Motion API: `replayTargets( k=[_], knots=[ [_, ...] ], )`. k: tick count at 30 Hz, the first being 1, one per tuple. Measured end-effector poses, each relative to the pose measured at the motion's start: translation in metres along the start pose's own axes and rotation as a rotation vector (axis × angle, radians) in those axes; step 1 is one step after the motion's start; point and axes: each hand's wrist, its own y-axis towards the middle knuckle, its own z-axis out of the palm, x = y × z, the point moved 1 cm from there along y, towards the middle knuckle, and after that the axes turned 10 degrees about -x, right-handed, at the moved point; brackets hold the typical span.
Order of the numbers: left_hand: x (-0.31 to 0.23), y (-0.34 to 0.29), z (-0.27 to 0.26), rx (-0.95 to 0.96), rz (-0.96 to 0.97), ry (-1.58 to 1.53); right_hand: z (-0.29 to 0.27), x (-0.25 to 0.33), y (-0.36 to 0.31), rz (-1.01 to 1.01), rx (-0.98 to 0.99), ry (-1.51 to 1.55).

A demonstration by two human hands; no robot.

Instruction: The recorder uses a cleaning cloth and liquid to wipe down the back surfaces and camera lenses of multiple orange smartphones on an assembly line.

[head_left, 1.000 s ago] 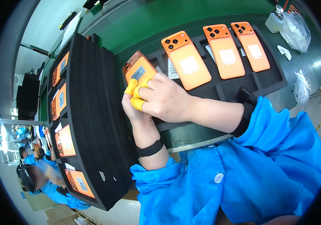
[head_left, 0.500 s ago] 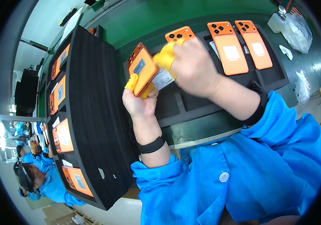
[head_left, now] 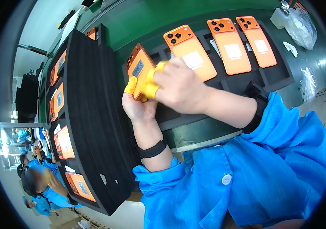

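gripping an orange phone (head_left: 144, 71) in my left hand (head_left: 138, 107) over the black tray's (head_left: 280, 77) left end, my right hand (head_left: 182, 87) curled at its edge, hold unclear, i judge this one unfinished, three other phones (head_left: 231, 40) lying in the tray.

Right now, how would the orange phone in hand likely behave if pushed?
The orange phone probably won't bend: it looks a rigid slab. Held near its lower end, its top might swing. Yellow finger covers may curb slipping on its smooth-looking back.
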Motion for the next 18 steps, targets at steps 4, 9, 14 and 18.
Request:
replayTargets(
  k=[4, 9, 14, 18],
  knots=[
    [-0.005, -0.005, -0.009, 0.030, -0.119, -0.079, -0.036, -0.042, 0.013, 0.122, -0.061, -0.297],
    [-0.001, -0.005, -0.011, 0.039, -0.156, -0.139, -0.129, -0.079, 0.003, 0.373, 0.122, -0.296],
    [-0.004, -0.010, -0.002, -0.079, -0.133, -0.141, -0.219, -0.159, -0.056, 0.648, 0.134, -0.689],
    [-0.006, -0.005, -0.008, 0.012, -0.142, -0.156, -0.260, -0.205, -0.092, 0.707, 0.358, -1.137]
  ],
)
